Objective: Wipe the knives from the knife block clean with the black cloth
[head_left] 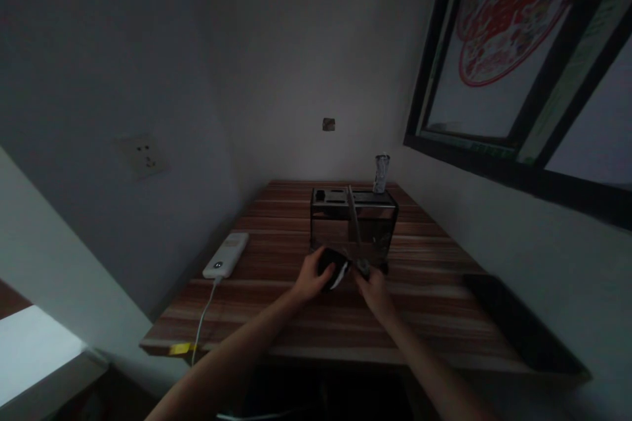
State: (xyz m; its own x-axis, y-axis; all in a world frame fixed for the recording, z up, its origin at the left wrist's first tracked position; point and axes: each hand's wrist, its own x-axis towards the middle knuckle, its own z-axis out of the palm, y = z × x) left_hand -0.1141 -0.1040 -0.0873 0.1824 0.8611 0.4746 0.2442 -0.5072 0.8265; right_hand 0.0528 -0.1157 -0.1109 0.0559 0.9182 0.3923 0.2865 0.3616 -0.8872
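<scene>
white socket: set in the left wall, higher than the table.
power bank: white, lying near the table's left edge, a pale cable running from its near end down over the front.
yellow tag: at the front left corner, beside the cable.
rack: dark frame, see-through sides, slots in its top; it stands just beyond both hands, in the way of a straight reach forward.
glass: upright at the rack's right rear; on it or behind it, i cannot tell.
black slab: lying along the right edge, close to the wall.
left hand: reaching inward from the lower left, fingers curled round a black piece with a white patch, held in front of the rack.
right hand: angled in from the lower right, closed on the dark handle of a long tool, whose thin shaft points away, crossing the rack's front in view; touching it or not, i cannot tell.
gap between hands: narrow, with black piece and handle near each other.
striped table: its boards show between power bank and left hand, and between right hand and slab; the front edge runs beneath both forearms.
</scene>
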